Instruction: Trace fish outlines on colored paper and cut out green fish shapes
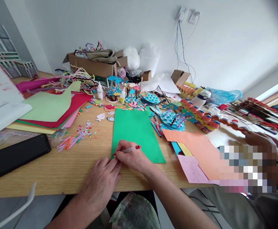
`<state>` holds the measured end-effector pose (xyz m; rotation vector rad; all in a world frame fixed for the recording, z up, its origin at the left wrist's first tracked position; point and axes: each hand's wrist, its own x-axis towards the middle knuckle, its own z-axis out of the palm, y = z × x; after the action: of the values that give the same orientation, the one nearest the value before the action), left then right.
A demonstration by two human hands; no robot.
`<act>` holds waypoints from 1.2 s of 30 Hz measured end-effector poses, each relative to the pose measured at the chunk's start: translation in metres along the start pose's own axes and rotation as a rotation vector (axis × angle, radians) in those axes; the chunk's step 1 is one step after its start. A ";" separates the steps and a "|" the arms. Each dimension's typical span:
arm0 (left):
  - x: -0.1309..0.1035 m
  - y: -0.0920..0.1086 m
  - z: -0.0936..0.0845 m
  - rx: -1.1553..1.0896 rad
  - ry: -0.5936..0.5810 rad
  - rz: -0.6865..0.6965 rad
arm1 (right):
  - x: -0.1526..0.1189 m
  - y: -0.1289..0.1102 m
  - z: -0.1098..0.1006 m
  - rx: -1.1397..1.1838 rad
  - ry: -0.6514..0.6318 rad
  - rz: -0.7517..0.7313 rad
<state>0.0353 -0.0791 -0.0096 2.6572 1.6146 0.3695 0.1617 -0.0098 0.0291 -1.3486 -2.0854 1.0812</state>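
A sheet of green paper [137,133] lies on the table in front of me. My right hand [130,157] is closed round a red-capped pen [131,149], its tip at the sheet's lower left corner. Beside it my left hand [104,175] lies flat with fingers stretched out, their tips touching that corner and meeting my right fingers. Left of the sheet are white paper fish [100,117] with drawn outlines. Past the top edge stand two small glue bottles [100,91] among coloured paper scraps.
Coloured paper sheets [48,106] and a black phone [17,156] lie left, near small paper strips [71,143]. Orange paper [196,152] and blue honeycomb paper crafts [171,119] are right. A co-worker's hand [260,141] is far right. A cardboard box [91,65] stands behind.
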 end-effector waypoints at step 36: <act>0.000 -0.002 0.003 0.019 -0.029 0.011 | -0.003 0.019 -0.004 0.393 0.145 -0.041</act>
<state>0.0345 -0.0781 -0.0131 2.6730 1.6040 0.3159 0.1763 -0.0068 0.0166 -1.1473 -1.6798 1.2548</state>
